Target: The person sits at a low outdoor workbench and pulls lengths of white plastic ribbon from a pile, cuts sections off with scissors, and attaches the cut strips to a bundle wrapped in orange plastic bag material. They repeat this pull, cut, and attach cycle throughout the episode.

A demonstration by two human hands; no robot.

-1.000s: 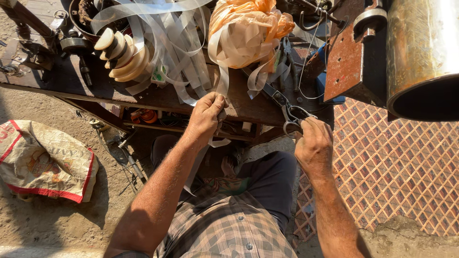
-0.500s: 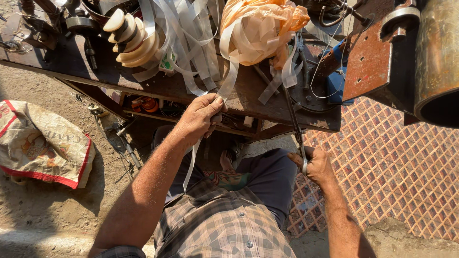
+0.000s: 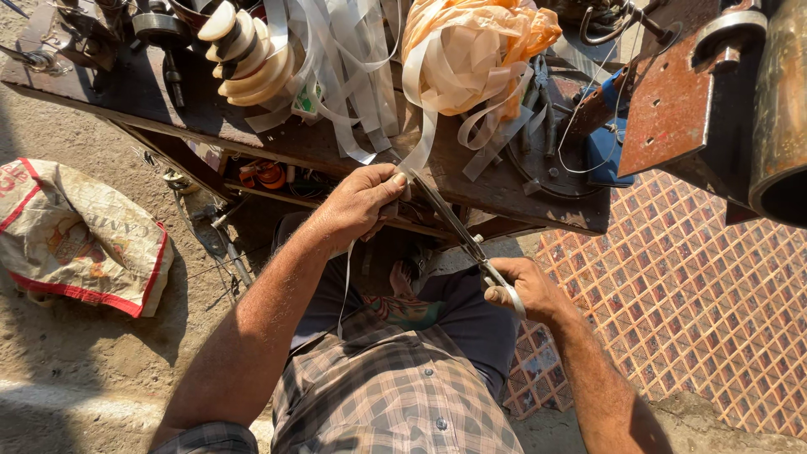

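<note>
strip: (image 3: 418,155) thin white band, pinched taut, hanging down from the pile
scissors: (image 3: 458,231) long metal blades, tips at the strip

I see pale cream strips (image 3: 353,92) over a dark brown bench (image 3: 252,134). Orange plastic bag (image 3: 479,42) on top, cream spools (image 3: 248,59) beside it. My shirt (image 3: 395,395) is brown-grey plaid. Sack (image 3: 76,240) is off-white with red edging. Floor tiles (image 3: 698,311) show a red-and-cream diamond grid. Metal plate (image 3: 672,101) is rust red. Scissors (image 3: 462,235) are grey steel.
</note>
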